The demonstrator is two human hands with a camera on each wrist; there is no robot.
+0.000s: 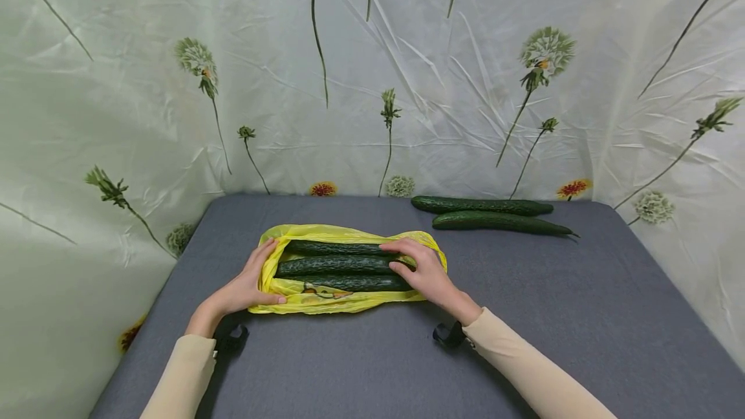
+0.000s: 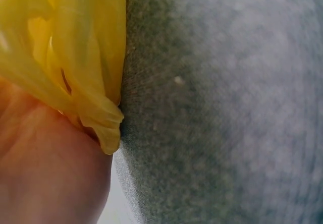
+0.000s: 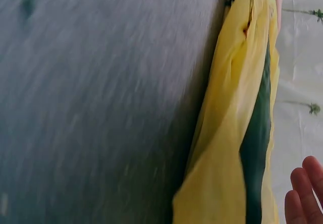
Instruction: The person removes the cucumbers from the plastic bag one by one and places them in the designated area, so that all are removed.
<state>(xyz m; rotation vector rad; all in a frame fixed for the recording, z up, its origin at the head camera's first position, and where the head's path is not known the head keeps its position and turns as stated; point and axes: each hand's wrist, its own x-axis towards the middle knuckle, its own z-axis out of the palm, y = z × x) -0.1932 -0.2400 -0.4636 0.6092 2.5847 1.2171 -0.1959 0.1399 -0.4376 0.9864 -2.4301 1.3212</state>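
Note:
Three dark green cucumbers (image 1: 334,267) lie side by side in a yellow plastic bag (image 1: 343,304), whose mouth is spread open upward. My left hand (image 1: 247,283) holds the bag's left end, thumb along the front rim and fingers at the back left rim. In the left wrist view the crumpled bag (image 2: 86,57) presses against the palm. My right hand (image 1: 423,270) reaches over the bag's right end, its extended fingertips on the cucumbers. The right wrist view shows its fingers (image 3: 302,183) straight beside the bag (image 3: 222,143), with a cucumber (image 3: 257,133) showing inside.
Two more cucumbers, a back one (image 1: 483,205) and a front one (image 1: 503,222), lie at the table's back right. The table (image 1: 553,315) has a grey cloth. Behind and beside it hangs a pale curtain (image 1: 454,83) with dandelion prints.

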